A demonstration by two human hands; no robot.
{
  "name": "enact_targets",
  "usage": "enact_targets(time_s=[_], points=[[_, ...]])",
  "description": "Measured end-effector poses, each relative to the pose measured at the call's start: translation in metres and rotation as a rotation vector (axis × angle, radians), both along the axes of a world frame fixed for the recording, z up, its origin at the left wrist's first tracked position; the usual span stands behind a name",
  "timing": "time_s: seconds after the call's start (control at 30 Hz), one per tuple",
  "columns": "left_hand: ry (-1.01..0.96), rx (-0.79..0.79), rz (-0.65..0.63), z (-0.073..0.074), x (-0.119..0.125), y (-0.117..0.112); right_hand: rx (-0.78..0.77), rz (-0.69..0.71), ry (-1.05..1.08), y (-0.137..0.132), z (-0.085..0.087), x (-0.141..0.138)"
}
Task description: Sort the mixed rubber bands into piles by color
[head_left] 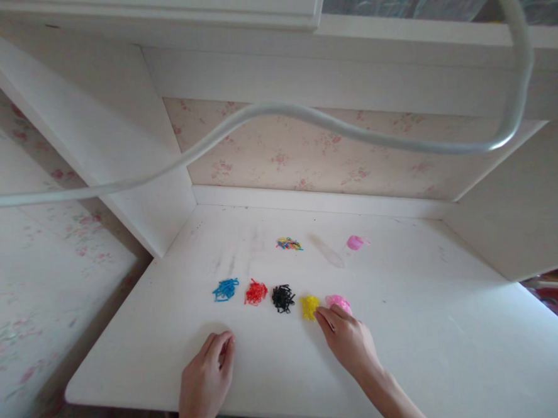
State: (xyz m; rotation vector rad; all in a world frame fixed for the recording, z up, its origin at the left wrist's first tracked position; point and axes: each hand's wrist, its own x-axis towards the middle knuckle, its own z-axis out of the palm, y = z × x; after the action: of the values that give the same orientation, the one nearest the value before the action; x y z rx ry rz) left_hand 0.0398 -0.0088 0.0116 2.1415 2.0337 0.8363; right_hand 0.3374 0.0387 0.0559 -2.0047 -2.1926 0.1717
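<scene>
Five small piles of what look like rubber bands lie in a row on the white desk: a blue pile [226,290], a red pile [256,292], a black pile [282,298], a yellow pile [309,308] and a pink pile [338,303]. My right hand [347,338] has thumb and forefinger pinched at the right edge of the yellow pile, partly covering the pink one. Anything between those fingertips is too small to make out. My left hand [207,371] rests near the front edge, fingers curled and thumb against forefinger; whatever it may hold is hidden.
Behind the row lie a mixed-colour pile of bands [289,243] and a pink item [355,242], with a faint clear strip [329,251] between them. A pale cable [273,108] crosses overhead, below a shelf [250,53]. Side panels bound the desk [432,326].
</scene>
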Motion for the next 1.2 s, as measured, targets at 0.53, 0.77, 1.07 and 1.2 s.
enact_targets(time_s=[0.53,0.77,1.07,1.2], points=[[0.0,0.001,0.003,0.003,0.001,0.001,0.019,-0.008,-0.027,-0.007,0.0,-0.003],[0.033,0.006,-0.008,0.0,0.001,0.001,0.012,-0.048,0.217,-0.037,-0.009,0.004],[0.1,0.016,-0.018,0.006,0.005,0.0,-0.178,-0.003,0.052,-0.032,-0.002,-0.03],[0.106,0.02,-0.024,0.006,0.005,0.0,-0.182,0.003,-0.06,-0.014,0.001,-0.046]])
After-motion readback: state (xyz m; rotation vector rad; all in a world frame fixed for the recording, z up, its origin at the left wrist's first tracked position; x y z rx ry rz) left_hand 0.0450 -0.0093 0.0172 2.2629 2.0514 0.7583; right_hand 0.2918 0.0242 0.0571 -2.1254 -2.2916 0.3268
